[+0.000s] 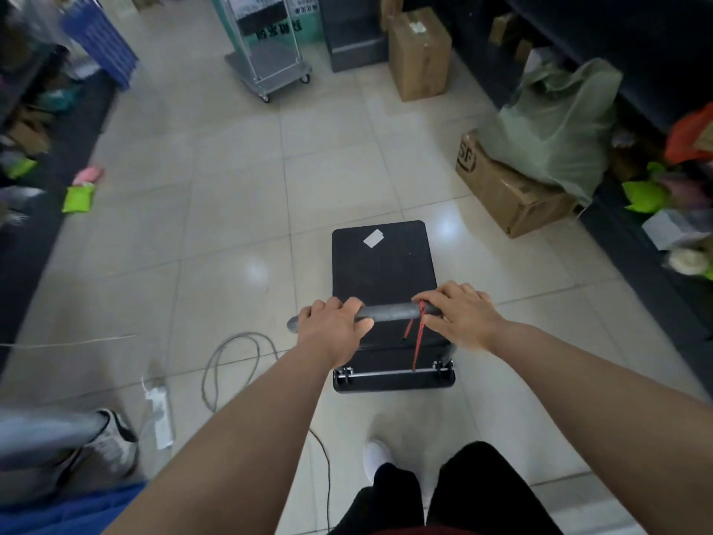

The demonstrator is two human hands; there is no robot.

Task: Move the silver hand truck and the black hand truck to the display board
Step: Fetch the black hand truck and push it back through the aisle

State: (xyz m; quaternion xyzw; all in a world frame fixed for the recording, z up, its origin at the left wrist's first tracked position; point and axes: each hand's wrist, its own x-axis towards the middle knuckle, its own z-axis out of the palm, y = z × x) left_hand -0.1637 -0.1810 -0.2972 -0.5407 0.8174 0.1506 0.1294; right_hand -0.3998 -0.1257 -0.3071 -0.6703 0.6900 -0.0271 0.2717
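The black hand truck (382, 264) stands on the tiled floor right in front of me, its flat black deck bearing a small white sticker. My left hand (332, 328) and my right hand (459, 316) both grip its grey handle bar (389, 311), from which a red cord hangs. The silver hand truck (270, 67) stands farther ahead at the top centre, carrying an upright clear display board (266, 28) with green print.
Cardboard boxes (418, 52) and a box (509, 191) topped by a green plastic bag line the right side. Dark shelves run along both sides. A grey cable (231, 361) and a power strip (160, 413) lie on the floor at left, beside another person's shoe (112, 438).
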